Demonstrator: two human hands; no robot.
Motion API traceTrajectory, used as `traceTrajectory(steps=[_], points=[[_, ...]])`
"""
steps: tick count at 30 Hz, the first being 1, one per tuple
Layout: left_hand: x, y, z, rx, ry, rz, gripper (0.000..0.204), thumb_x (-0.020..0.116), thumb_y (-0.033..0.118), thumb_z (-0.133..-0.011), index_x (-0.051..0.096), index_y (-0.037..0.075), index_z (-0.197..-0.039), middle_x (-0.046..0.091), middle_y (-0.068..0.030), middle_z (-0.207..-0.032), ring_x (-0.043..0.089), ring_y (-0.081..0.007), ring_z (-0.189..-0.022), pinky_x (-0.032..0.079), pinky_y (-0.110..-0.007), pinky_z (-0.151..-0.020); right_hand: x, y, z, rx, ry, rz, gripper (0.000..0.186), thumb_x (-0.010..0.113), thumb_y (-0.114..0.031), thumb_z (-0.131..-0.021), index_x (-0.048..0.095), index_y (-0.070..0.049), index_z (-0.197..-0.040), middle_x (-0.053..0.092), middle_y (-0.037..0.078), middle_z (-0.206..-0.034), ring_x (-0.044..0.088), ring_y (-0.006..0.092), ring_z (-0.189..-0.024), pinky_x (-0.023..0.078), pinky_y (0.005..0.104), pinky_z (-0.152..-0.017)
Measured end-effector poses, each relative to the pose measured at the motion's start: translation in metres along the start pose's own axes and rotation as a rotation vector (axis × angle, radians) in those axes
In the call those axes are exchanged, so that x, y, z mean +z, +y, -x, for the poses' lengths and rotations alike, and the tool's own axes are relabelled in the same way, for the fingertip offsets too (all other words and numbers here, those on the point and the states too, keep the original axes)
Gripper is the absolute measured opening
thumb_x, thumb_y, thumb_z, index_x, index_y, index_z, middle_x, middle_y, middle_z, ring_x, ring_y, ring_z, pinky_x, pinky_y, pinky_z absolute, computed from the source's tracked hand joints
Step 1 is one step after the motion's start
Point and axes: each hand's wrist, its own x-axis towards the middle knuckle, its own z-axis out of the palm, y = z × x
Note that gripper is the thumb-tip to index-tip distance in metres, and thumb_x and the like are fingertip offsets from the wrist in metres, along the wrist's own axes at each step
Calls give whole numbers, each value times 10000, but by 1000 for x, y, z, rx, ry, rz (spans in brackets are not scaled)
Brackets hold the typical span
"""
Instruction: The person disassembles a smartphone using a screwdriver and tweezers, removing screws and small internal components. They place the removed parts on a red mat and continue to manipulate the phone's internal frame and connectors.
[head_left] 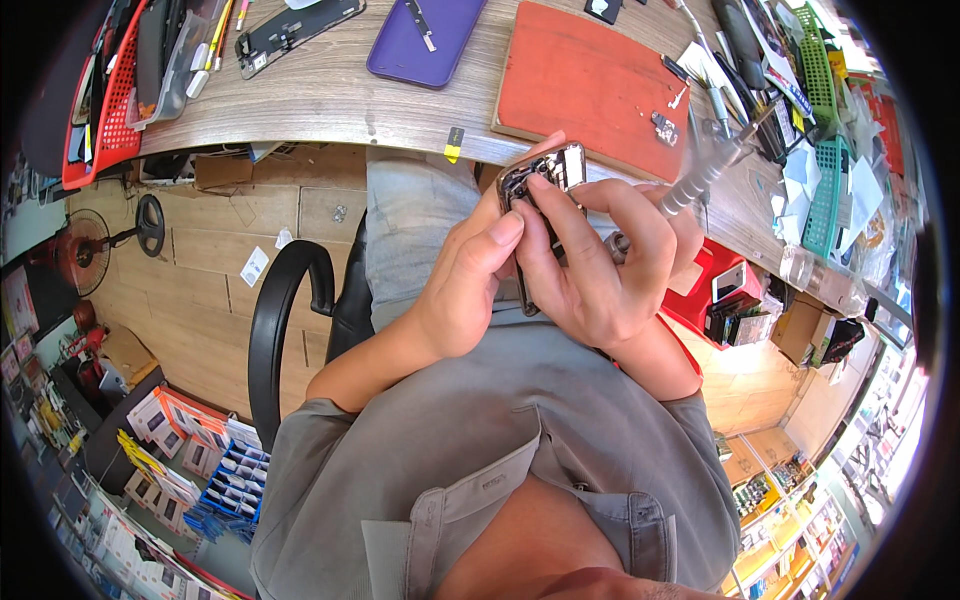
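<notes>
My left hand [465, 285] is closed around an opened phone [570, 165] with exposed dark and silver internal parts, held upright at a tilt over my lap near the desk's front edge. Its thumb lies along the phone's near side, and its fingers are mostly hidden behind it. My right hand [610, 260] grips a silver screwdriver [690, 185] between curled fingers, the shaft pointing up and right, while its fingertips press on the phone's inside. An orange-red mat [585, 75] with small metal bits lies on the desk just beyond my hands.
The wooden desk [300, 110] holds a purple tray [405, 45], a dark phone part [290, 40], a red basket of tools [88, 155] at left and teal baskets [828, 190] among clutter at right. A chair armrest [270, 330] and a fan [85, 250] are at left.
</notes>
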Motion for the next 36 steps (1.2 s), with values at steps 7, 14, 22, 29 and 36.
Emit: traceTrajectory(steps=[7,14,22,29,36], points=[[-2,-2,0,4,-11,-36,780,381,447,-1166,226,2,-1787,445,-196,-1701,460,-272,-1564,368,-380,-1282,-2,-1,0,17,-10,17,374,973,-196,-751,902,-120,-1110,656,4,-1093,545,184,-967,392,360,-897],[0,1,-2,20,-18,-59,792,387,454,-1163,215,-1,-1788,436,-211,-1707,470,-283,-1560,384,-389,-1276,4,-3,0,17,69,12,309,941,-206,-737,876,-80,-1012,707,-8,-1104,554,259,-1004,456,416,-857],[-3,-6,-3,40,-44,-48,778,389,435,-1159,228,7,-1788,452,-210,-1693,481,-287,-1549,398,-393,-1268,1,-1,1,-16,38,72,311,920,-203,-774,907,-122,-1074,663,-35,-1053,534,227,-1032,416,353,-911],[-1,-5,-3,20,-9,-54,780,391,421,-1151,234,-9,-1782,455,-204,-1694,478,-279,-1549,363,-398,-1291,-4,-7,2,48,34,42,297,936,-178,-739,881,-71,-1011,696,2,-1071,529,259,-991,427,404,-841],[-2,-7,-4,63,20,-136,796,417,436,-1130,288,-35,-1759,420,-208,-1737,430,-293,-1592,319,-417,-1319,-2,-16,5,146,45,13,304,931,-153,-722,876,-53,-1003,703,13,-1066,522,272,-991,419,408,-819]])
